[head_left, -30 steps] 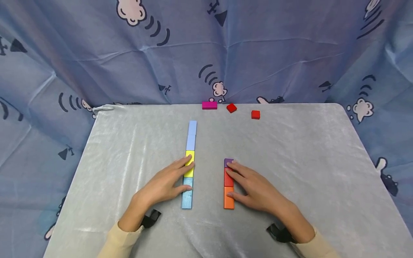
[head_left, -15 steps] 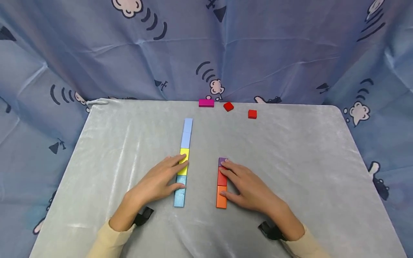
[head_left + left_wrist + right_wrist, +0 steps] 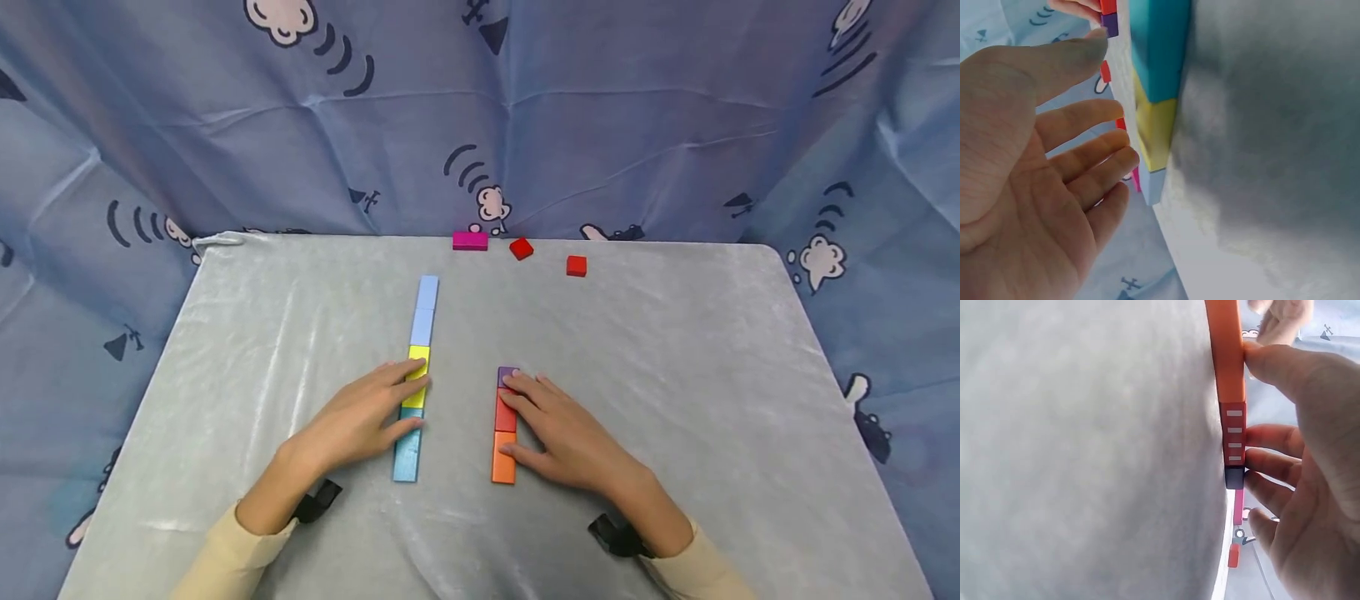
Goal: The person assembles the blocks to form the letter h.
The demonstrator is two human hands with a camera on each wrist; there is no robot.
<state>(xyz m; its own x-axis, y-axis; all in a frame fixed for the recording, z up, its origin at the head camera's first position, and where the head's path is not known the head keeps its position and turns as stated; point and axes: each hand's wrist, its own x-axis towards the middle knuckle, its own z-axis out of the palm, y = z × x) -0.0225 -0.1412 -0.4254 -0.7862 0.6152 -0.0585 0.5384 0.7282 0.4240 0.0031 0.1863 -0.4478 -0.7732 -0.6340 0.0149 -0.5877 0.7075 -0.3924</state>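
Observation:
On the left lies a straight row of flat-topped blocks: a teal block [image 3: 407, 458], a yellow block [image 3: 414, 396] and light-blue blocks [image 3: 423, 321] at the far end. My left hand [image 3: 356, 417] spreads over the teal and yellow blocks; the left wrist view shows a small gap between its fingertips and the row. A shorter row holds an orange block [image 3: 1229, 356], a red block [image 3: 505, 412] with pale marks on its side, and a small purple block [image 3: 506, 372]. Fingertips and thumb of my right hand [image 3: 573, 433] rest on top of this row, fingers extended.
At the table's far edge sit a magenta block [image 3: 470, 241] and two red blocks, one turned on a corner [image 3: 521, 248] and one farther right [image 3: 576, 266]. A grey cloth [image 3: 675, 350] covers the table. Behind hangs a blue printed curtain [image 3: 622, 125].
The whole head view has drifted, so everything appears farther left. My left thumb has lifted slightly and shifted forward over the teal block. The right hand keeps its place on the shorter row.

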